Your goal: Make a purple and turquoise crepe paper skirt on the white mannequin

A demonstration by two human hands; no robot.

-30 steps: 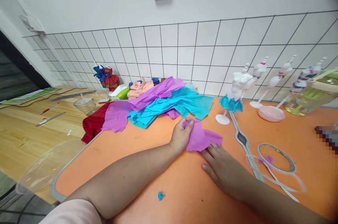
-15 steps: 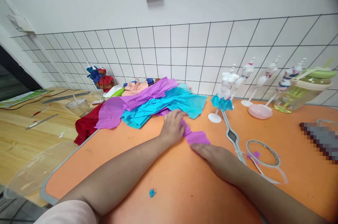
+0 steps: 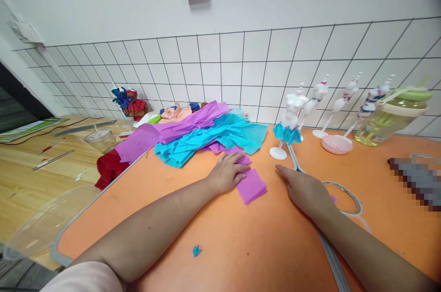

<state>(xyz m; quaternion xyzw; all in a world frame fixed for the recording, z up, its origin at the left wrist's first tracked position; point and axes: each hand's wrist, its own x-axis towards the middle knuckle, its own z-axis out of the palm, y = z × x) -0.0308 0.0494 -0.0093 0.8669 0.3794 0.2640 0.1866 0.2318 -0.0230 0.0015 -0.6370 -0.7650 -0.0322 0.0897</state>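
Note:
A small folded piece of purple crepe paper (image 3: pixel 252 186) lies flat on the orange table mat (image 3: pixel 241 246). My left hand (image 3: pixel 227 172) rests on its left part, fingers stretched flat and pressing it down. My right hand (image 3: pixel 306 188) hovers just right of the paper, fingers extended and apart, holding nothing; its fingertips point toward the base of a white doll mannequin (image 3: pixel 289 120) wearing a teal paper skirt.
A pile of teal and purple crepe paper (image 3: pixel 206 133) lies behind the hands, red paper (image 3: pixel 108 168) at its left. Scissors (image 3: pixel 341 200), more mannequins (image 3: pixel 344 99), a pink dish (image 3: pixel 336 144) and a green-lidded jug (image 3: pixel 392 120) stand right. A teal scrap (image 3: pixel 196 251) lies near.
The purple paper went from loosely bunched to folded flat. My right hand lifted off it and moved right toward the mannequin base; my left hand stays pressing it.

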